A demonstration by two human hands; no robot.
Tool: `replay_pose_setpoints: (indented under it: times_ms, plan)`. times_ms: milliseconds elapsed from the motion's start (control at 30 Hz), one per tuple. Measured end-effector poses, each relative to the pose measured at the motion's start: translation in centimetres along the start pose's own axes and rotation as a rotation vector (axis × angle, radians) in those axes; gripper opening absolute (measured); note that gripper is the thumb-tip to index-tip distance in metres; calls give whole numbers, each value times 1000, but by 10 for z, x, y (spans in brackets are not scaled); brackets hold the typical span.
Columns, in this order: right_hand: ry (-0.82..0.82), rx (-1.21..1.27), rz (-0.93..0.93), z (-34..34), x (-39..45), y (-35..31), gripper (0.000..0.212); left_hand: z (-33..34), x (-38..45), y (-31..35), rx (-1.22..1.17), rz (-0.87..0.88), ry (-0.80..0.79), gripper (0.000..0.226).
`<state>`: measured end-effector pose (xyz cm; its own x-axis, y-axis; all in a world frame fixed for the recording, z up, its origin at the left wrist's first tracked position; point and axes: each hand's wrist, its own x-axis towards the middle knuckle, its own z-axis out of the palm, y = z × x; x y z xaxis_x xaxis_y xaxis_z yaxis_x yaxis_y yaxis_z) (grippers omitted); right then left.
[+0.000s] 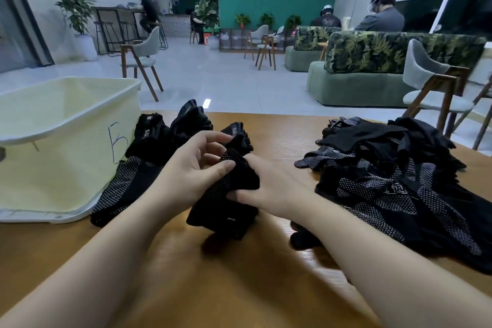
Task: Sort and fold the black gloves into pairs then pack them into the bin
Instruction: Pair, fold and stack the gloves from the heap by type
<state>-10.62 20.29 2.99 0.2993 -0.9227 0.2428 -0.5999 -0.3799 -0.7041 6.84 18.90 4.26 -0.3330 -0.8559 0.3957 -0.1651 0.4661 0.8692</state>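
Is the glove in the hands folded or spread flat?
Bunched, partly folded: the glove is doubled over and lifted off the table, gripped by the left hand and right hand.

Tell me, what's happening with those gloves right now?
Left hand and right hand gripping one glove bundle. Bin left, unsorted pile right. Nothing blocking.

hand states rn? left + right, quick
Left hand: fingers curled, pinching the black dotted-palm fabric glove held over the wooden table.
Right hand: gripping the same glove from the other side.
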Motion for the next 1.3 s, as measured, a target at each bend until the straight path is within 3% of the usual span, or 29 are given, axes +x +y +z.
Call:
replay_pose_setpoints:
  times_ms: [167, 267, 500, 733, 900, 1000, 1133, 1300]
  plan:
    - [103, 97, 17, 14, -5, 5, 21, -1, -9, -28, 135, -77, -5, 40]
    - [109, 92, 22, 15, -4, 3, 19, 1, -15, -34, 151, -121, -20, 28]
    - [146, 252, 24, 26, 6, -9, 7, -16, -18, -21, 187, -36, 196, 20]
    - [227, 546, 38, 64, 30, -40, 18, -59, -22, -15, 163, -71, 437, 24]
    - [243, 427, 67, 83, 66, -62, 18, -86, -22, -20, 194, -162, 570, 19]
    - [195, 357, 115, 91, 80, -72, 18, -99, -25, -29, 330, -225, 577, 14]
    - [132, 288, 213, 100, 89, -77, 30, -101, -31, -39, 589, -286, 440, 42]
    - [42, 336, 229, 100, 84, -77, 49, -94, -42, -45, 852, -158, 371, 52]
